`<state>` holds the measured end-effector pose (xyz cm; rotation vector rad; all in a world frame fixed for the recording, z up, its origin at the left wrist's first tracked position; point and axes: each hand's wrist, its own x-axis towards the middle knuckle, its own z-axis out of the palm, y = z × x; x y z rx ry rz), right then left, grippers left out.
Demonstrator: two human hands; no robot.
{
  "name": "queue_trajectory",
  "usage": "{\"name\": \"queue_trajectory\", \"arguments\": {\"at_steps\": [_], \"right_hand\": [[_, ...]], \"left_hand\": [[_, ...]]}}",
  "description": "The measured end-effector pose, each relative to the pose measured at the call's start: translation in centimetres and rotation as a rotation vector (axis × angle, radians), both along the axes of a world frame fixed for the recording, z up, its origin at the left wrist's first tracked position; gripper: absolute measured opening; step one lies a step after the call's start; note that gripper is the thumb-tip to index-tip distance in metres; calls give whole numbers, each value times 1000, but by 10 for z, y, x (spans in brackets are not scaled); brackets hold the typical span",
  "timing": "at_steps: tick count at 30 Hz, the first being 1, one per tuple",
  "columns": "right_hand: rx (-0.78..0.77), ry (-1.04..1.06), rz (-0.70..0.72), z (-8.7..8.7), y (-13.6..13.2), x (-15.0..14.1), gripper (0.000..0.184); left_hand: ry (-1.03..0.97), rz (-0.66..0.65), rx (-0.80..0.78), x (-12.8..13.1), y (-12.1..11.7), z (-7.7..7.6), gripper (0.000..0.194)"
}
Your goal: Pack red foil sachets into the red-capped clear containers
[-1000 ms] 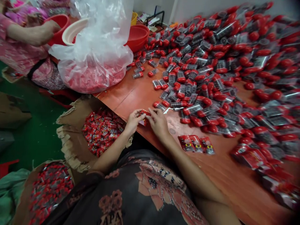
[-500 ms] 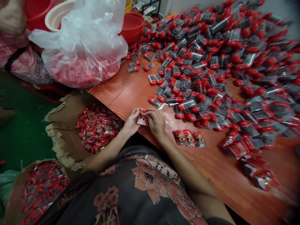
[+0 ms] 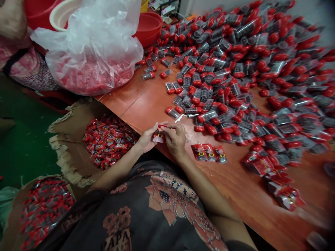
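Near the table's front edge, a small red printed packet is held upright between both hands. My left hand is closed on its left side, with the thumb along the edge. On the other side, my right hand pinches the packet's upper right part, its fingers curled and partly covering it. A red strip shows along the packet's top edge. Similar red packets lie in a short row on the table to the right of my right hand.
A large heap of clear containers with red caps covers the table's far and right side. More red packets lie at the right. A plastic bag stands at the left corner. Below, cardboard boxes hold red packets. Another person's arm is at upper left.
My fingers have shifted slightly at the packet's top, where the red strip now stands out more. The view has moved a little; the things on the table look unchanged.
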<state>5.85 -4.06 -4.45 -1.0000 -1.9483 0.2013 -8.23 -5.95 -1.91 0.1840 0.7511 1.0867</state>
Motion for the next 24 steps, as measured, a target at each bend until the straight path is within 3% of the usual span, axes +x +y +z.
{"name": "queue_trajectory", "arguments": {"at_steps": [5,9,16,20,24], "right_hand": [[128,-122,41,-7,-4,8,29],[186,-152,98,-2,-3,9,29],[144,-110,173,7,-7,-6,20],[72,43,87,6,-13,-9,18],[-130,332,-195,14,-4,3,10]], "left_hand": [[-8,73,40,6,-6,2,35],[25,100,65,9,-9,1,39],[477,152,313,1,-11,-9,50],[632,84,352,-7,-14,-11,52],[705,-19,313,-17,-24,-11,49]]}}
